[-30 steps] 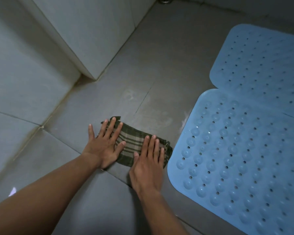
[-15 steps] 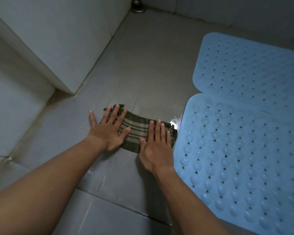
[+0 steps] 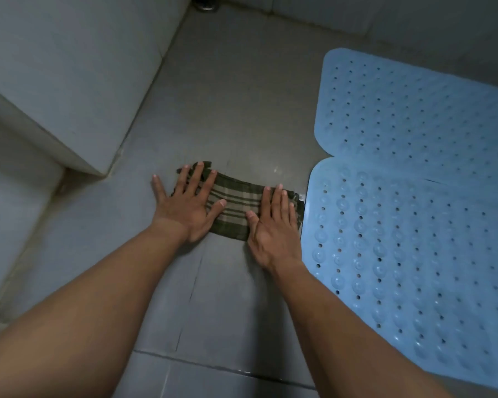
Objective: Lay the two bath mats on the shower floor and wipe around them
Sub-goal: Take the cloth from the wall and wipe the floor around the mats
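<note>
Mats: both bath mats (image 3: pixel 414 196) apparently flat on shower floor (image 3: pixel 227 110) | left hand (image 3: pixel 189 203), right hand (image 3: pixel 273 225) spread, pressing plaid cloth (image 3: pixel 236 208) (against near mat's edge) | wiping underway, rest remains.

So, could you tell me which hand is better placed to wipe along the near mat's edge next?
Probably the right hand: it presses the cloth end touching the near mat, while the left hand lies farther away.
</note>
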Demonstrator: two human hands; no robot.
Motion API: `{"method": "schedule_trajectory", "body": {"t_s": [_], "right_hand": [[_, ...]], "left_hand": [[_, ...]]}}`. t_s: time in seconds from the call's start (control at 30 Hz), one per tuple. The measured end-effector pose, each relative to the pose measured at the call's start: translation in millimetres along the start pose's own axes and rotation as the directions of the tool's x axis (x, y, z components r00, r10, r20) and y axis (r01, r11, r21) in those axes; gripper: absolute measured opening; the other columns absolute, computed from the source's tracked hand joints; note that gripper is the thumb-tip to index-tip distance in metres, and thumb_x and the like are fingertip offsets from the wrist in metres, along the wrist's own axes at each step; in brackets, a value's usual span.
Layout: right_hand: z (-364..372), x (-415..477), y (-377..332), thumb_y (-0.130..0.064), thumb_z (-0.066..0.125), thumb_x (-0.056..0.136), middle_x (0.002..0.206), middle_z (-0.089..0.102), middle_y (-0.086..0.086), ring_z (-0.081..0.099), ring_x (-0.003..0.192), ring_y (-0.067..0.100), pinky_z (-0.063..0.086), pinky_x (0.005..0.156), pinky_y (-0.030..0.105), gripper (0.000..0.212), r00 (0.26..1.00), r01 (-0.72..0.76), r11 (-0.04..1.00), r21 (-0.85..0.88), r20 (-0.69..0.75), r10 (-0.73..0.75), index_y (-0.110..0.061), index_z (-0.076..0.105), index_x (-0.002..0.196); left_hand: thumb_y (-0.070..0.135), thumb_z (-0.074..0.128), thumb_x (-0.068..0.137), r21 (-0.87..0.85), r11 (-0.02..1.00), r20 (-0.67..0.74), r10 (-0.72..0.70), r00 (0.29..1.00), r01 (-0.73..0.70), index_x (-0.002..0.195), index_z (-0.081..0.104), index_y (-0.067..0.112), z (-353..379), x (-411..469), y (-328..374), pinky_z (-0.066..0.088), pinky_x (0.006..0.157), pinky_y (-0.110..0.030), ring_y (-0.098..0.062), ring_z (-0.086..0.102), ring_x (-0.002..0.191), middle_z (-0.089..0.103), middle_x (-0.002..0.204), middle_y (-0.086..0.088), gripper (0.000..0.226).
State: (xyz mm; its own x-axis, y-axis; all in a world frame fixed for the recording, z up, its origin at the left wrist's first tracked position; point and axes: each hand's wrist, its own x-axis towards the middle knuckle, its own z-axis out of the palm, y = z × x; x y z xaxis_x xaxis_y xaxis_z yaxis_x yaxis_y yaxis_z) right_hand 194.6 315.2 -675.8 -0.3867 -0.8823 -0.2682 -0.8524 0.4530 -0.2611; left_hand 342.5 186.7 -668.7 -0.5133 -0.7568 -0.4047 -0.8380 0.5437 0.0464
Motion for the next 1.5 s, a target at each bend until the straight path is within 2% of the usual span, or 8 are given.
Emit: {"method": "schedule_trajectory", "body": {"t_s": [0.57,0.97,1.17,1.37,1.5], "right_hand": [[-24,75,21,-0.044,0.011,0.106,0.165,-0.014,0.012,-0.017,0.151,0.023,-0.011,0.122,0.038,0.065,0.999,0.033,0.998,-0.059,0.014,-0.032,-0.01,-0.009,0.157],[-44,126,36,-0.042,0.008,0.105,0.163,-0.019,0.013,-0.02,0.15,0.024,-0.016,0.12,0.039,0.064,0.996,0.081,0.997,0.008,0.047,-0.081,-0.009,-0.014,0.155],[-42,126,37,-0.046,-0.01,0.095,0.163,-0.019,0.013,-0.02,0.15,0.025,-0.017,0.119,0.04,0.069,0.996,0.073,0.997,-0.011,0.051,-0.073,-0.01,-0.017,0.154],[-49,126,34,-0.045,0.006,0.104,0.162,-0.022,0.011,-0.023,0.149,0.022,-0.015,0.12,0.038,0.065,0.997,0.062,0.998,0.01,0.042,-0.062,-0.01,-0.015,0.155],[-55,161,41,-0.048,0.003,0.101,0.164,-0.015,0.012,-0.018,0.151,0.022,-0.014,0.12,0.037,0.069,0.999,0.039,0.999,0.006,-0.016,-0.039,-0.008,-0.008,0.156]], "left_hand": [[0.072,0.002,0.092,0.013,1.0,0.045,-0.016,0.999,0.015,0.154,-0.02,0.035,-33,82,15,-0.011,0.109,-0.075,-0.021,-0.024,0.149,-0.029,0.161,0.006,0.075],[0.071,0.008,0.093,0.065,0.99,0.166,-0.133,0.977,0.123,0.153,-0.022,0.034,-68,129,33,-0.01,0.111,-0.072,-0.021,-0.025,0.149,-0.031,0.161,0.004,0.076],[0.07,0.009,0.094,0.076,0.99,0.195,-0.129,0.972,0.117,0.153,-0.023,0.032,-70,131,34,-0.011,0.112,-0.07,-0.023,-0.025,0.149,-0.033,0.16,0.002,0.077],[0.069,0.008,0.094,0.08,0.994,0.172,-0.091,0.981,0.079,0.153,-0.022,0.032,-71,133,32,-0.012,0.111,-0.069,-0.023,-0.027,0.148,-0.032,0.16,0.001,0.076],[0.07,0.006,0.094,0.061,0.996,0.145,-0.07,0.987,0.061,0.153,-0.022,0.032,-84,165,37,-0.013,0.111,-0.069,-0.022,-0.026,0.149,-0.033,0.16,0.002,0.076]]}}
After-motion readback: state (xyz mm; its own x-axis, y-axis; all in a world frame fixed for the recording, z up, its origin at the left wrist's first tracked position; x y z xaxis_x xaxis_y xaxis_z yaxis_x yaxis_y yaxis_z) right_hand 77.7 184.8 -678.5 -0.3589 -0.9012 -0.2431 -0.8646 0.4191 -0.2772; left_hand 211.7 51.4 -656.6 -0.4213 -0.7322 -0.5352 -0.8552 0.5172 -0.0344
